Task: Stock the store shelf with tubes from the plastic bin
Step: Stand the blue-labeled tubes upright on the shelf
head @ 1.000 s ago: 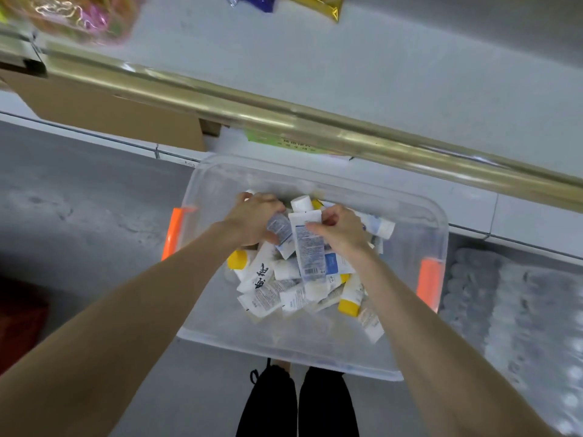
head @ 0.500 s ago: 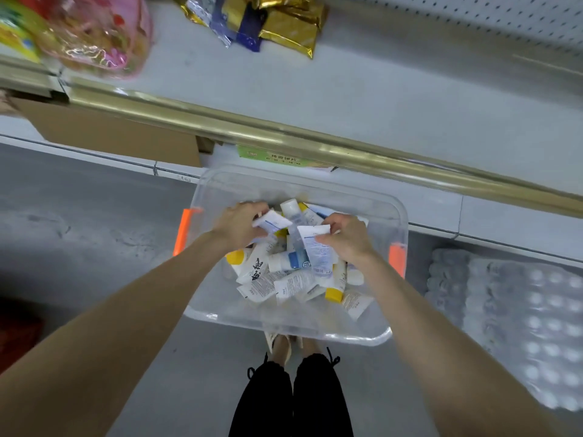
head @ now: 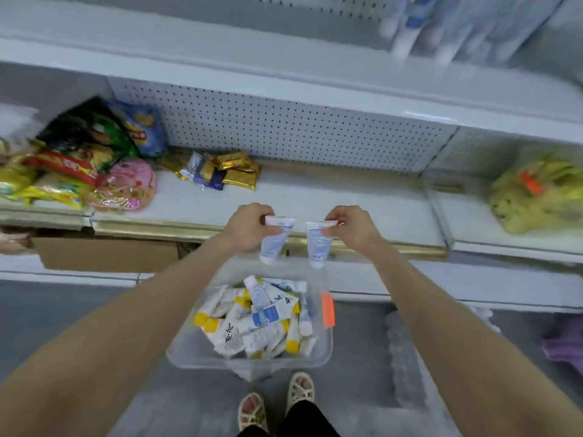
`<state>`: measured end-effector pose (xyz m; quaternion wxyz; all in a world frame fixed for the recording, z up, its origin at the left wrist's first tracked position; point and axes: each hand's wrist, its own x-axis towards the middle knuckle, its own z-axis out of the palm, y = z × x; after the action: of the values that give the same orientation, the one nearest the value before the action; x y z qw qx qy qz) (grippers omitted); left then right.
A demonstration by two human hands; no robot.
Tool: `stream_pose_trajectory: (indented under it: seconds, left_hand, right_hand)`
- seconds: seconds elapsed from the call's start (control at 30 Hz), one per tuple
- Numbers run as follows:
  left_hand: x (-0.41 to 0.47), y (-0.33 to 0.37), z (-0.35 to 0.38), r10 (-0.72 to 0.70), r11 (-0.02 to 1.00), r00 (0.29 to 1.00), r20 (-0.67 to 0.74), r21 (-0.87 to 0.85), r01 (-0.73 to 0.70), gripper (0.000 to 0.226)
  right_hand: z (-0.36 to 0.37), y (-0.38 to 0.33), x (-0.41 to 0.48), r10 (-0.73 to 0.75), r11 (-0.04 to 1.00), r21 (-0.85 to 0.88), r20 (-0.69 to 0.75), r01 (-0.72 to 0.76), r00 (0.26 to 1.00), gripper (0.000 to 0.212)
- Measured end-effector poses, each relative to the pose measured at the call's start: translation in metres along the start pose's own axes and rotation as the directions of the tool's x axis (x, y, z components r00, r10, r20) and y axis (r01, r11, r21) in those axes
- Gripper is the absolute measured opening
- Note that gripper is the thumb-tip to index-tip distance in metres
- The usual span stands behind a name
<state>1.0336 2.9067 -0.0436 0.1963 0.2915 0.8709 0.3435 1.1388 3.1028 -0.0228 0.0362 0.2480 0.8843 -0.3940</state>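
My left hand (head: 247, 227) pinches the flat end of a white and blue tube (head: 275, 241), which hangs cap down. My right hand (head: 350, 228) pinches a second white and blue tube (head: 318, 244) the same way. Both tubes hang over the gold front edge of the white shelf (head: 315, 197), just above the far rim of the clear plastic bin (head: 252, 361). The bin stands on the floor below and holds several white, blue and yellow-capped tubes (head: 258, 320).
Snack bags (head: 85, 146) and a pink packet (head: 126, 184) fill the shelf's left end, gold and blue packets (head: 220, 171) lie at its back. A yellow-green bag (head: 536, 190) sits on the right section. A cardboard box (head: 107, 253) is under the shelf. My feet (head: 277, 402) stand behind the bin.
Both hands have lifted out of the bin, each with one tube, and risen to the shelf's front edge. My view has tilted up, so the shelf and its back panel show.
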Motion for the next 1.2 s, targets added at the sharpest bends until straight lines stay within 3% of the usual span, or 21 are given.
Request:
stream_pose_trajectory:
  seconds: [0.13, 0.27, 0.47, 0.6, 0.87, 1.2]
  left_hand:
    - [0.006, 0.077, -0.034, 0.149, 0.989, 0.987, -0.052, 0.021, -0.148, 0.03]
    - [0.017, 0.15, -0.058, 0.289, 0.957, 0.95, -0.117, 0.06, -0.284, 0.02]
    - [0.037, 0.247, -0.066, 0.414, 0.908, 0.892, -0.183, 0.006, -0.42, 0.02]
    - [0.068, 0.305, -0.061, 0.425, 0.897, 0.881, -0.206, -0.034, -0.441, 0.023]
    - [0.15, 0.413, -0.034, 0.417, 0.884, 0.85, -0.322, -0.073, -0.462, 0.022]
    - [0.236, 0.464, -0.002, 0.33, 0.942, 0.874, -0.356, 0.066, -0.329, 0.019]
  right_hand:
    - [-0.077, -0.025, -0.023, -0.067, 0.998, -0.005, -0.152, 0.068, 0.986, 0.024]
    - [-0.15, -0.04, -0.045, -0.121, 0.992, -0.005, -0.266, 0.125, 0.956, 0.013]
    - [-0.246, -0.038, -0.061, -0.156, 0.986, -0.007, -0.395, 0.167, 0.905, 0.014]
    - [-0.311, -0.026, -0.053, -0.181, 0.981, -0.016, -0.453, 0.195, 0.873, 0.036]
    - [-0.435, 0.011, -0.003, -0.242, 0.962, -0.008, -0.491, 0.273, 0.837, 0.021]
    - [-0.501, 0.046, 0.082, -0.283, 0.942, 0.042, -0.431, 0.333, 0.857, 0.023]
